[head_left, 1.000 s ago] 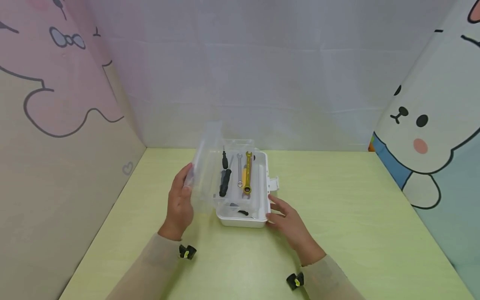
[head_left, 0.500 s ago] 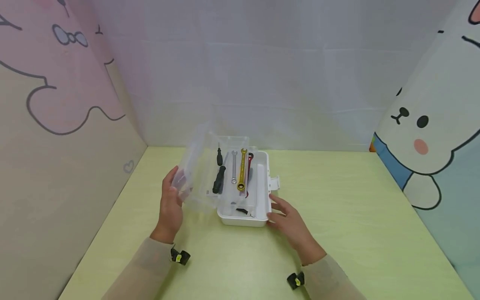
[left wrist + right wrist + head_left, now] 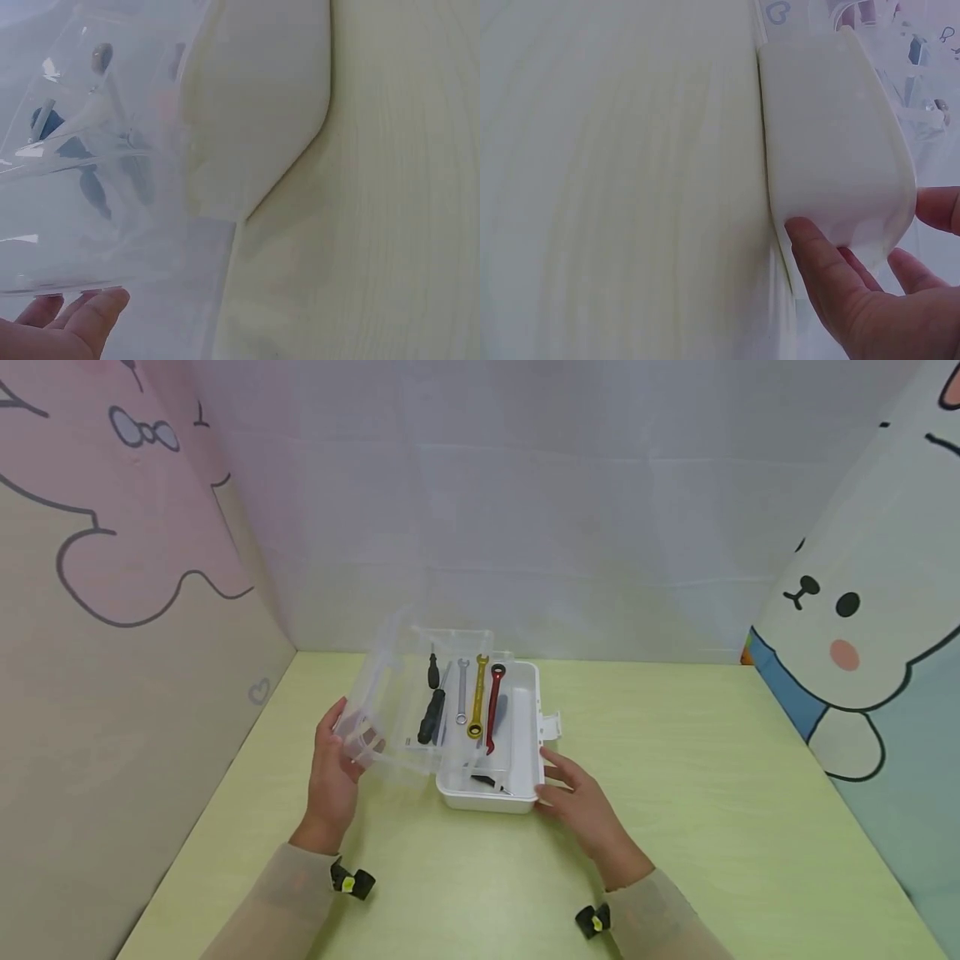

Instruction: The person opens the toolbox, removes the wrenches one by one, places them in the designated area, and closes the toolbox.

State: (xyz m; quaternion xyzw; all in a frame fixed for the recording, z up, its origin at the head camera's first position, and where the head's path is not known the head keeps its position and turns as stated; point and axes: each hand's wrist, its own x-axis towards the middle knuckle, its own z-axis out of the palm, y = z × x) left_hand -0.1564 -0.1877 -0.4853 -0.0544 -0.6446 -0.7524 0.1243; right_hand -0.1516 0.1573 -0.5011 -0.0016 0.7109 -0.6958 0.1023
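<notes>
A white toolbox stands on the table, its clear lid swung up toward the left. My left hand holds the lid's outer edge; in the left wrist view its fingertips lie along that edge. My right hand grips the box's near right corner, thumb on one wall and fingers on the other. A clear tray, raised over the box's left side, bears two black-handled screwdrivers, a silver wrench and a gold wrench. Beside them shows a red wrench in the base.
A white latch sticks out from the box's right side. A small black item lies at the box's near end. Table surface extends around the box, with a white curtain behind and printed cloths at both sides.
My left hand has moved left and slightly down with the lid. The tray has shifted left, uncovering the red wrench and more of the base. My right hand has stayed at the corner.
</notes>
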